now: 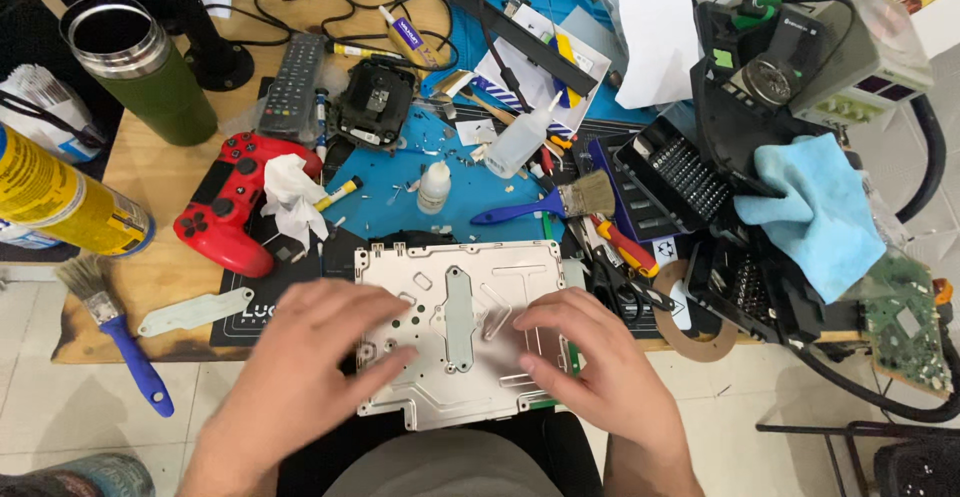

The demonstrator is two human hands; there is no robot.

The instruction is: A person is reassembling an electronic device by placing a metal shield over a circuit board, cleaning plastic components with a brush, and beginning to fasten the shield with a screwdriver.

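A silver stamped metal shield plate (455, 267) lies at the near edge of the workbench, over a green circuit board whose edge shows at its lower right. My left hand (305, 367) rests flat on the plate's left half, fingers spread. My right hand (595, 362) presses on the plate's right half, fingertips near the centre bracket. Neither hand grips anything.
A red game controller (225, 202) with a white tissue lies to the left. Beyond the plate are a blue mat (400, 182), a small white bottle (434, 185) and a blue-handled brush (550, 202). A screwdriver bit case (675, 177), a blue cloth (815, 207) and a soldering station (800, 57) stand right. A green tumbler (140, 62) and a yellow can (60, 202) are far left.
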